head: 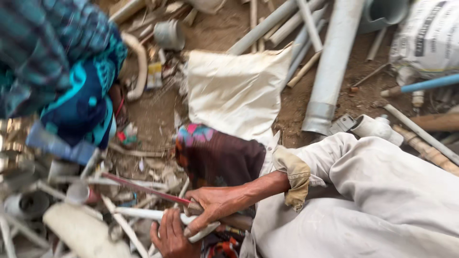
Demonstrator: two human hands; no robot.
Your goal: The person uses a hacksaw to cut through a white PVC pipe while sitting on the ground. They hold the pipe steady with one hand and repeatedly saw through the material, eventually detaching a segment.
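1. Fingers of the right hand (213,205) are being wrapped around a hacksaw (158,193) handle.
2. Fingers of the left hand (169,236) are being curled under a thin white pipe (143,213), at 6 o'clock.
3. Pipe and saw blade are being held touching, toward 9 o'clock of the hands.
4. A cream sack (234,91) is lying at 12 o'clock, grey pipes (332,67) at 1 o'clock.

wears an off-white shirt (382,191), its khaki-lined sleeve cuff (297,177) rolled back; bare hands, no gloves.
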